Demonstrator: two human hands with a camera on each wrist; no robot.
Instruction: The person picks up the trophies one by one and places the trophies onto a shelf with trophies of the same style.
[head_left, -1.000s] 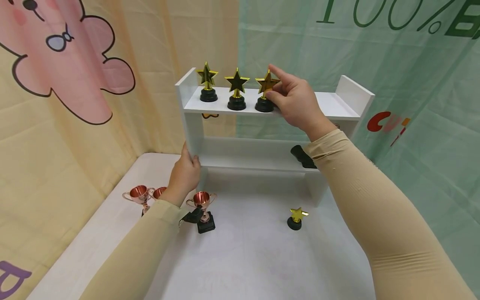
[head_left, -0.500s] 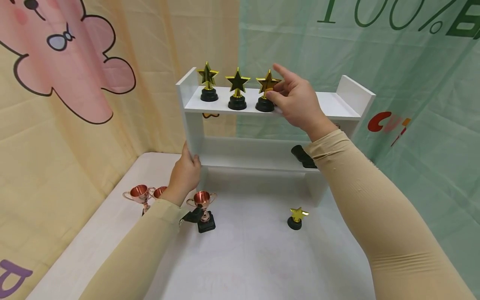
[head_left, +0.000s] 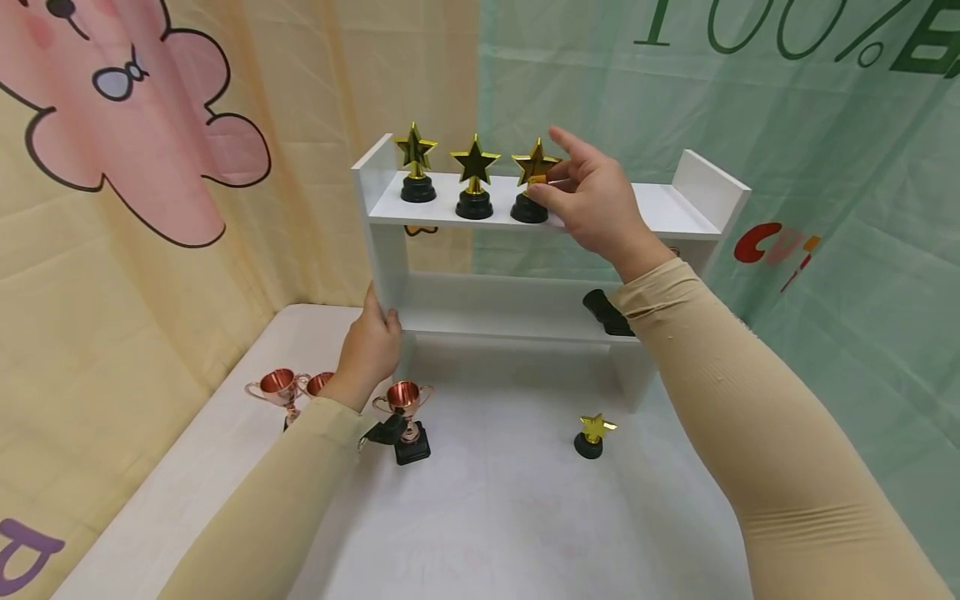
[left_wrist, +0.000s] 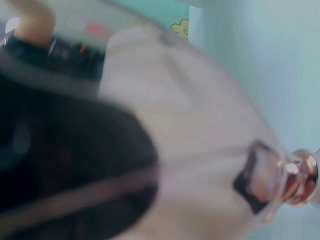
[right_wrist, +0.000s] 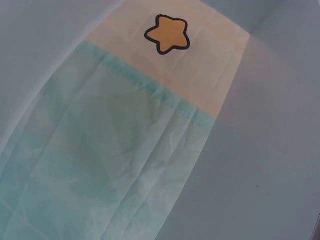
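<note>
A white two-tier shelf (head_left: 480,304) stands on the table. My left hand (head_left: 367,346) grips its left side panel, thumb at the front edge; most of the fingers are hidden. On the top tier, my right hand (head_left: 592,200) pinches a gold star trophy (head_left: 531,208) near its stem with the thumb and fingers, the index finger raised. The trophy's black base rests on the shelf. To its left stand two similar star trophies, one in the middle (head_left: 474,204) and one by the side panel (head_left: 417,190). Neither wrist view clearly shows its hand's fingers.
A star trophy (head_left: 589,446) stands on the white table (head_left: 495,517) before the shelf. A copper cup trophy (head_left: 411,450) stands by my left wrist; two more cups (head_left: 277,387) are further left, partly hidden. A black object (head_left: 604,313) sits on the lower tier behind my right sleeve.
My right index finger has lifted slightly away from the top of the star. The trophies and my left hand have stayed in place.
</note>
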